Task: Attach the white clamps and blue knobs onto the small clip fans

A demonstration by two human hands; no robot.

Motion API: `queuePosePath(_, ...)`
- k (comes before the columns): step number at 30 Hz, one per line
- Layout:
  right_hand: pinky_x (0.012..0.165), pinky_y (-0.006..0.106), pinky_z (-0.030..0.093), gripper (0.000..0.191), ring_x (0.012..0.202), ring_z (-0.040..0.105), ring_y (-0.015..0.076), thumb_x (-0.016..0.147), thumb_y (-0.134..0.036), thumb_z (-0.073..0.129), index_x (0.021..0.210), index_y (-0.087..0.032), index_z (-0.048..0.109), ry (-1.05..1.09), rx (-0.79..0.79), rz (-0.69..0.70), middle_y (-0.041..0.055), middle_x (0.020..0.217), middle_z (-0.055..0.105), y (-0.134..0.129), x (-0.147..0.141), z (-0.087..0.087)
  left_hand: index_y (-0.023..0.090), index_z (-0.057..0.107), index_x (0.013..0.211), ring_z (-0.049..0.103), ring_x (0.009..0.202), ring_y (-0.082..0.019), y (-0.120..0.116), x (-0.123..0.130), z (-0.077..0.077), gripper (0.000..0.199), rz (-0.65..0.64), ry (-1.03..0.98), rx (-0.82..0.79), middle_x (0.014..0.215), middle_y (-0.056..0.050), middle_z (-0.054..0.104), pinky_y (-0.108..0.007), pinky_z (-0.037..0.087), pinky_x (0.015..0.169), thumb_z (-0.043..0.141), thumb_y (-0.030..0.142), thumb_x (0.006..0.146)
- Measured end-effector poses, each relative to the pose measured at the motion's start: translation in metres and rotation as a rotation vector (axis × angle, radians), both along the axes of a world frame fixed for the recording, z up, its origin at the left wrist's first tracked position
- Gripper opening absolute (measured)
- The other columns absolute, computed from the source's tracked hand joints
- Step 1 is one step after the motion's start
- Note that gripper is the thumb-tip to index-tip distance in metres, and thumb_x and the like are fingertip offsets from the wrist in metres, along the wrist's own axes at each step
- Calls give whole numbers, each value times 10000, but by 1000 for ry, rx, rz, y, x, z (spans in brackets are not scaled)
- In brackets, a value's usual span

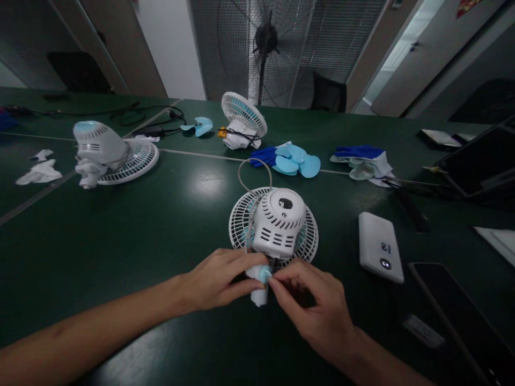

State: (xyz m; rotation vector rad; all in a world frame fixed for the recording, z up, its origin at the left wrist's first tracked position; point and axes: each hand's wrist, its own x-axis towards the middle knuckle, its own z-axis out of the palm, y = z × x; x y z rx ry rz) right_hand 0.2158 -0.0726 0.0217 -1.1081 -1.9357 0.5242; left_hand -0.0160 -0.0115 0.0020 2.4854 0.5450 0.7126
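A small white fan [279,220] lies grille-down on the dark green table, its motor housing facing up and a grey cable looping above it. At its near end is a white neck piece [259,296] with a light blue knob [264,273]. My left hand [219,279] grips the white neck from the left, thumb and fingers closed round it. From the right, my right hand [316,303] pinches the light blue knob between thumb and index finger.
Two more white fans [100,147] [241,120] stand farther back. Light blue blades [298,161] lie beyond the near fan, with gloves [364,161] to their right. A white power bank [380,246] and a dark phone [454,316] are at the right.
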Motion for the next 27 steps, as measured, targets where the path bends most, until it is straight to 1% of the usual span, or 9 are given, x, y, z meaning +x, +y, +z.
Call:
queuePosePath(1,555,226,491,87,626,649,95,933,-158,636,1006,-176,678,-69,105,27,-6,801,687,2,5,-3,179,492,1315,657,818,-172,0,0,0,317,-1,-2,9,986,-64,676,-294,568,728,462,379,1070)
queuePosePath(3,736,266,559,329,897,718,147,944,-109,593,1269,-150,625,-231,353,150,75,1064,729,8,14,-9,173,484,1330,661,832,-179,0,1,1,330,2,-5,30,1000,-74,677,-304,576,733,442,381,1077)
queuePosePath(6,778,238,561,366,981,714,131,965,-84,577,1319,-169,612,-323,450,137,77,1128,724,14,24,-14,174,475,1355,663,828,-180,0,0,2,348,4,4,25,1007,-78,674,-308,583,719,435,383,1079)
queuePosePath(11,753,235,567,331,911,725,121,972,-95,587,1289,-175,635,-380,525,126,56,1071,741,16,25,-11,175,470,1361,668,841,-177,0,0,1,347,-8,15,18,1031,-79,674,-306,586,724,451,370,1074)
queuePosePath(18,691,241,557,210,821,715,130,940,-164,669,1150,-159,669,-319,484,63,52,986,741,15,21,-13,177,484,1334,650,799,-169,-1,0,3,335,6,33,34,981,-65,662,-294,570,719,436,387,1077)
queuePosePath(21,614,226,510,54,738,687,111,970,-166,619,977,-181,671,-165,318,40,24,885,714,7,8,-11,183,486,1328,653,805,-170,-1,0,3,327,11,42,36,976,-61,669,-296,571,727,440,385,1074)
queuePosePath(24,590,234,487,147,660,647,101,990,-180,565,863,-194,637,1,58,43,-4,784,658,-4,-4,-8,180,485,1321,656,802,-171,-1,-1,2,327,25,25,27,978,-64,680,-293,570,713,452,389,1071)
queuePosePath(25,582,236,476,142,658,647,101,986,-179,566,866,-199,638,4,46,59,-9,783,659,-6,-5,-7,178,486,1319,655,799,-171,-1,-1,1,329,26,18,27,976,-65,682,-292,569,709,453,391,1070)
queuePosePath(27,613,252,477,98,698,667,112,965,-156,578,910,-203,644,-29,168,67,-2,824,686,-8,-3,-8,177,487,1318,654,803,-175,-1,-1,1,328,22,14,32,976,-67,682,-299,570,711,453,390,1071)
